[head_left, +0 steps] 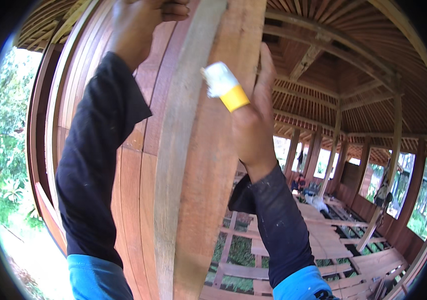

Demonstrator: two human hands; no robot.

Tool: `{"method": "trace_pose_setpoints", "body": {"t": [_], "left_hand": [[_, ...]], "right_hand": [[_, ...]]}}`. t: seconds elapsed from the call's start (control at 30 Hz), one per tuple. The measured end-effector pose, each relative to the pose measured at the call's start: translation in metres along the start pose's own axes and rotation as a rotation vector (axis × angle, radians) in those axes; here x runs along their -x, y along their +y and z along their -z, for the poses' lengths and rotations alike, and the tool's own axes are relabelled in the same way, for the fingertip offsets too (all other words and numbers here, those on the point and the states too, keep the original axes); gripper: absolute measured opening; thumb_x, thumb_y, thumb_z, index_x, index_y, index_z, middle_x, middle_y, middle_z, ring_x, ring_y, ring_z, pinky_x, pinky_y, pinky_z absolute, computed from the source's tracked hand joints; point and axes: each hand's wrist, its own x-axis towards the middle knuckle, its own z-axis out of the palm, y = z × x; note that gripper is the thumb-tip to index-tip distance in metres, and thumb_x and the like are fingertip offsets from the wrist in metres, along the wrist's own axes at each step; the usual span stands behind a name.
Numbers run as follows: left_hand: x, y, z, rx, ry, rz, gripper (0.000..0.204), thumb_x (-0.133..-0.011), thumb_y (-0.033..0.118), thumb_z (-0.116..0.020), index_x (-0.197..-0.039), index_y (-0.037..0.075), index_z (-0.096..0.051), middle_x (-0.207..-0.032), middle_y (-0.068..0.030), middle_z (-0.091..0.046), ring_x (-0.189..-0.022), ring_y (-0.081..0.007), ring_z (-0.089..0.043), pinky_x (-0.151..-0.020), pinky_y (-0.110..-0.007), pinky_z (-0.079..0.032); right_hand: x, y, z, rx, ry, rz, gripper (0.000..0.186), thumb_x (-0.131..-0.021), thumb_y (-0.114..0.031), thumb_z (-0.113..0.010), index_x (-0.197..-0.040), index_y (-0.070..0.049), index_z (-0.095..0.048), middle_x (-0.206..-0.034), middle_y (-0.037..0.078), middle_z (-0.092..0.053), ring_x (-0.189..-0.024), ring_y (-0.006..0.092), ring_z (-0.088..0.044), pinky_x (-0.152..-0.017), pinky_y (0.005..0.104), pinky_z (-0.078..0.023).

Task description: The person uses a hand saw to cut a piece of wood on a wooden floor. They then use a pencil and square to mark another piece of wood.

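A wide reddish-brown wooden plank (213, 165) stands upright before me, beside a narrower greyish wooden strip (173, 150). My right hand (256, 120) is closed round the plank's right edge, its fingers along the far side. A white wrap with a yellow band (234, 98) covers its thumb, which lies across the plank's face. High up, my left hand (141, 30) is in front of the reddish wall boards (136, 180), its fingers curled. The picture's top edge cuts it off, and whatever it may hold is hidden.
To the right, loose planks (318, 235) lie over open floor joists with ground and greenery below. Wooden posts (396, 135) carry a ribbed timber roof (373, 65). Window openings (421, 200) line the far wall. Bright foliage (6, 150) shows outside at left.
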Motion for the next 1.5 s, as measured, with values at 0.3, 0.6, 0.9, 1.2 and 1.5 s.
{"method": "trace_pose_setpoints", "body": {"t": [0.3,0.6,0.9,1.2,1.5], "left_hand": [[-0.079,-0.012,0.008,0.159,0.044,0.007,0.022,-0.100,0.020,-0.071,-0.093,0.001,-0.065,-0.078,-0.0104,-0.069,-0.060,-0.0169,-0.065,-0.054,-0.031,-0.055],[-0.109,-0.035,-0.023,0.072,0.135,0.021,0.022,-0.095,0.016,-0.073,-0.084,-0.002,-0.067,-0.073,-0.0113,-0.071,-0.059,-0.0164,-0.068,-0.054,-0.033,-0.055],[-0.105,-0.069,-0.047,-0.219,0.325,-0.153,0.031,-0.082,0.029,-0.085,-0.078,0.002,-0.072,-0.084,-0.0207,-0.073,-0.088,-0.0385,-0.071,-0.085,-0.048,-0.056],[-0.110,-0.091,-0.068,-0.126,0.211,-0.152,0.026,-0.085,0.028,-0.083,-0.086,0.003,-0.075,-0.087,-0.0202,-0.075,-0.095,-0.0394,-0.071,-0.087,-0.049,-0.055],[-0.097,-0.101,-0.076,-0.179,0.290,-0.269,0.023,-0.093,0.022,-0.077,-0.085,0.000,-0.073,-0.070,-0.0100,-0.074,-0.063,-0.0170,-0.074,-0.064,-0.034,-0.056]], "right_hand": [[-0.005,-0.037,-0.023,0.042,-0.067,-0.053,0.086,-0.094,-0.007,-0.061,-0.164,0.002,-0.013,-0.166,0.020,-0.025,-0.154,0.0295,-0.028,-0.127,0.0387,-0.019],[0.004,-0.029,-0.026,0.336,-0.105,-0.015,0.065,-0.109,-0.015,-0.048,-0.165,0.002,-0.020,-0.169,0.014,-0.028,-0.152,0.0240,-0.034,-0.126,0.0353,-0.026],[0.010,-0.027,-0.027,0.046,-0.044,-0.190,0.069,-0.104,-0.011,-0.050,-0.164,0.002,-0.019,-0.169,0.015,-0.026,-0.154,0.0251,-0.031,-0.126,0.0359,-0.024],[0.016,-0.027,-0.006,0.113,-0.059,-0.167,0.070,-0.103,-0.011,-0.048,-0.164,0.004,-0.018,-0.171,0.015,-0.023,-0.156,0.0256,-0.027,-0.127,0.0365,-0.020],[0.019,-0.029,-0.004,0.059,-0.040,-0.199,0.071,-0.102,-0.014,-0.048,-0.164,0.003,-0.019,-0.169,0.015,-0.024,-0.154,0.0248,-0.028,-0.127,0.0366,-0.021]]}}
